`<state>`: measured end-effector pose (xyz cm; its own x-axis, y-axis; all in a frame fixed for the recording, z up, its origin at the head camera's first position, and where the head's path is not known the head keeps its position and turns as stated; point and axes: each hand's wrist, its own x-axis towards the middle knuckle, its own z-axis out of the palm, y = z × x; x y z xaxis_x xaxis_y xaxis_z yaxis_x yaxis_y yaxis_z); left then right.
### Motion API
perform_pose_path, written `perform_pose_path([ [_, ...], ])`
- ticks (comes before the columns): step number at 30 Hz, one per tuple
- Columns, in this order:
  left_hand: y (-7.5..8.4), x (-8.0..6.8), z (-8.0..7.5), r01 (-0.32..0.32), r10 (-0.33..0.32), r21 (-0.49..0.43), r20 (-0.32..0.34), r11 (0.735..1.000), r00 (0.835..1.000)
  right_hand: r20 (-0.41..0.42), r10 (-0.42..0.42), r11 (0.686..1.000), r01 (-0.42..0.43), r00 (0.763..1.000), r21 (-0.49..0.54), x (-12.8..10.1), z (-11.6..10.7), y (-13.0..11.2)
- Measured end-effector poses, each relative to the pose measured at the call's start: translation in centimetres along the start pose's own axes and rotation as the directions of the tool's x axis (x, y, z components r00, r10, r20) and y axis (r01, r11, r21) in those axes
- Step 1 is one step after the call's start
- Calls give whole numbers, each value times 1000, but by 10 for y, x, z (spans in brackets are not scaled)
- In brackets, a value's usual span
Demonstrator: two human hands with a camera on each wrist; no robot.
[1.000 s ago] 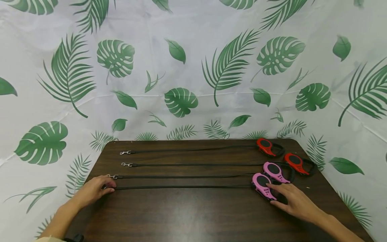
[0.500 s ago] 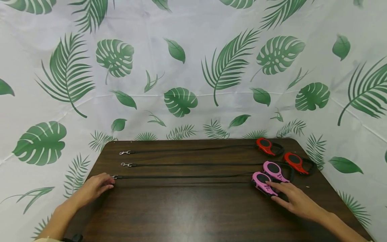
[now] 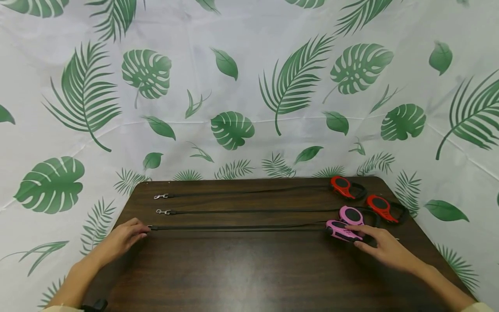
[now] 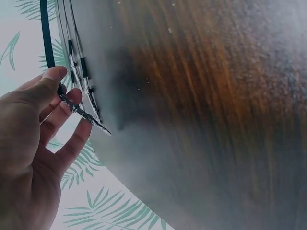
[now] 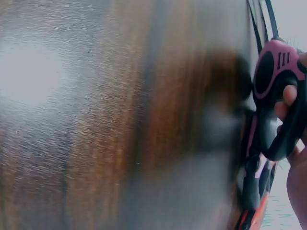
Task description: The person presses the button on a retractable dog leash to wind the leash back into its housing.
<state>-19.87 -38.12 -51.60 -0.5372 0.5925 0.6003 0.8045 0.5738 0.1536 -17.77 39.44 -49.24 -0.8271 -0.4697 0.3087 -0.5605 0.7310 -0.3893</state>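
My right hand grips the nearer pink retractable dog leash by its black handle loop; in the right wrist view the pink case is raised off the table. At the left, my left hand pinches the black strap of this leash between thumb and forefinger. Its metal snap hook hangs below the thumb across the other fingers. Between the hands the strap runs taut, right beside the strap of the second pink leash, which lies just behind.
Two red retractable leashes lie at the back right of the brown table. Their straps stretch left to silver snap hooks. A white cloth with green leaves hangs behind and around the table.
Both hands have lifted the nearer pink leash and its strap off the table. The strap now appears higher, close to the one behind, and the pink case has tilted.
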Motion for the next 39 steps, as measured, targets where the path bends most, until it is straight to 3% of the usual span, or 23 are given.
perform_pose_path([
  [10, 1, 6, -5, 4, -3, 47, -14, 999, 1000, 12, 175, 984, -175, 984, 1, 14, -11, 6],
  [19, 4, 13, -14, 50, -50, 87, -2, 995, 999, 13, 168, 982, -168, 986, 84, 27, -15, 13],
  [26, 11, 17, -19, 118, -122, 121, 25, 986, 992, 55, 234, 960, -240, 971, 145, 34, -18, 17],
  [33, 10, 22, -23, 109, -111, 133, 4, 985, 994, 78, 259, 952, -268, 963, 149, 38, -21, 20],
  [39, 10, 27, -25, 103, -105, 126, 9, 987, 994, 122, 323, 919, -342, 938, 197, 43, -34, 22],
])
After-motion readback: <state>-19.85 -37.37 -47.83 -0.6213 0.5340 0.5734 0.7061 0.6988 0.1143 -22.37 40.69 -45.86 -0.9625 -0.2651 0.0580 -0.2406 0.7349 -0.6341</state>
